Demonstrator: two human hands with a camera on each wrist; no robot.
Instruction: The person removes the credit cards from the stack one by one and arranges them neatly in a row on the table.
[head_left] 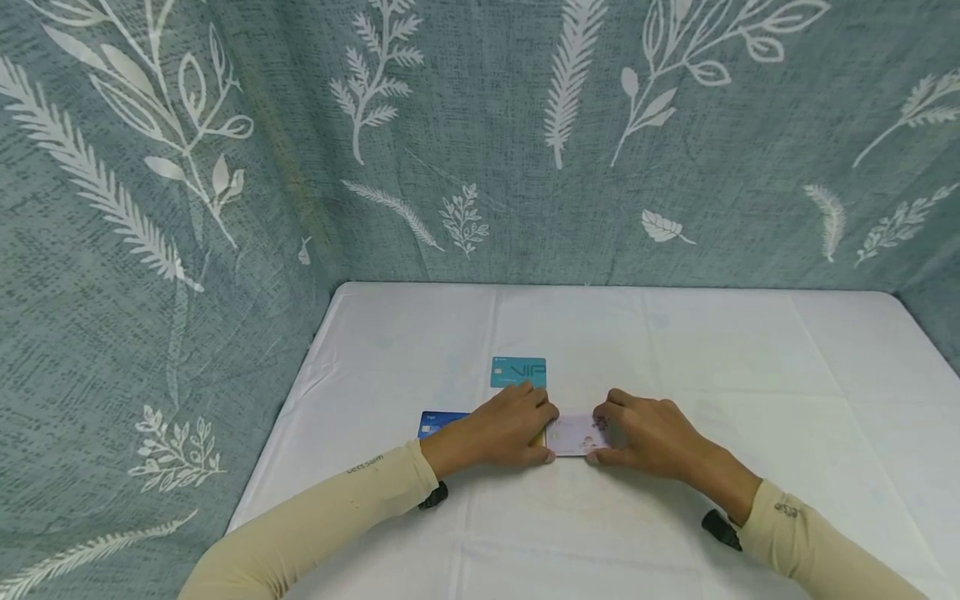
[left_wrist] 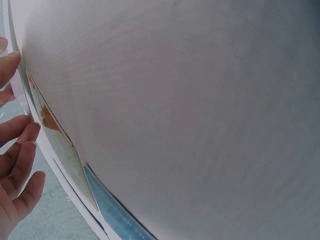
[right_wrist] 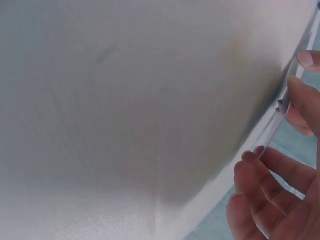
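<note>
A pale pink card [head_left: 573,435] lies between my two hands at the middle of the table. My left hand [head_left: 506,427] grips its left end, thumb at the near corner and fingers at the far one. On the other end, my right hand [head_left: 651,435] pinches the card between thumb and fingers. Under the left hand a gold card [head_left: 539,439] shows only a sliver. A blue card [head_left: 442,422] sticks out left of that hand, partly hidden by it. Just beyond the left fingers lies a teal card [head_left: 517,372] marked VIP.
A white cloth covers the table [head_left: 750,375]. Teal fabric with white leaf prints [head_left: 480,142] hangs behind it and along the left side. Dark wrist devices [head_left: 722,531] sit under both forearms.
</note>
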